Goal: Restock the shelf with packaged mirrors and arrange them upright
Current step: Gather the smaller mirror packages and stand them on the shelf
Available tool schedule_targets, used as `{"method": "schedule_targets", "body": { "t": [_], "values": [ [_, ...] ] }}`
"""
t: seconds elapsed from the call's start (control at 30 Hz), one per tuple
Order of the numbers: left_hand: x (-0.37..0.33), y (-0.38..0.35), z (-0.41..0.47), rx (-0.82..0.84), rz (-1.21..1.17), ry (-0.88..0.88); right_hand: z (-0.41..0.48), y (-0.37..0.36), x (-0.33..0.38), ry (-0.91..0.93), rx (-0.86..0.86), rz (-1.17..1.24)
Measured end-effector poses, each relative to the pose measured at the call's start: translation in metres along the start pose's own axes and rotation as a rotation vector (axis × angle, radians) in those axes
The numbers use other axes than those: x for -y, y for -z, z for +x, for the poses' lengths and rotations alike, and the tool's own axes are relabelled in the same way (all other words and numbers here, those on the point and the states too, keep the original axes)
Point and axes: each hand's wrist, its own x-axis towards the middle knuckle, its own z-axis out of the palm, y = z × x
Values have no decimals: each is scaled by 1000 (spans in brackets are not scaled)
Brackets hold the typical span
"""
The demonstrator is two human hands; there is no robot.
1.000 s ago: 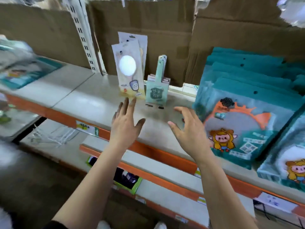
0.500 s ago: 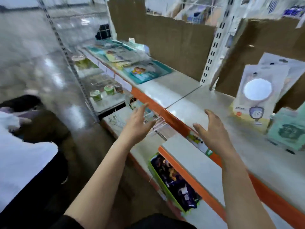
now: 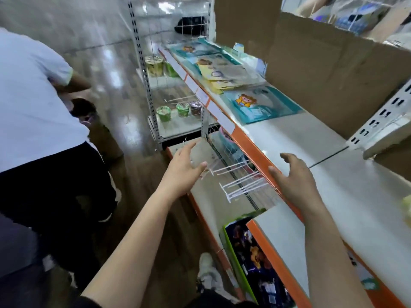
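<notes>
Both hands empty and apart: left hand (image 3: 185,168) over the lower tier, fingers loosely spread; right hand (image 3: 295,176) at its three o'clock, above the orange lip (image 3: 249,150) of the shelf (image 3: 333,174), fingers relaxed, gripping nothing. Packaged mirrors flat on that shelf, well apart from either hand: teal pack (image 3: 260,105) at eleven o'clock of the right hand, pale stack (image 3: 226,72) beyond it on the same line. Probably a reach toward those packs, none of them stood up yet.

Go for the teal pack first, as the nearest. Slide fingers under its near edge, thumb on top, and lift clear rather than drag, to spare the glossy film from buckling. Carry with a hand on each side edge against flexing. Set down on the bottom edge, face out, leaning on the cardboard backing (image 3: 322,74) at one o'clock. Swing the left hand up and over the wire hooks (image 3: 240,174) just beside it at three o'clock; easy to snag there. Give room to the person (image 3: 29,90) bent over at nine o'clock.
</notes>
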Motion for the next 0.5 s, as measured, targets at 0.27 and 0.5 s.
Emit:
{"method": "schedule_targets", "body": {
  "t": [0.27,0.5],
  "values": [
    [32,6,72,-17,0,116,92,-43,29,39,-5,38],
    [45,29,152,-80,37,147,183,-68,68,36,-35,116]
  ]
}}
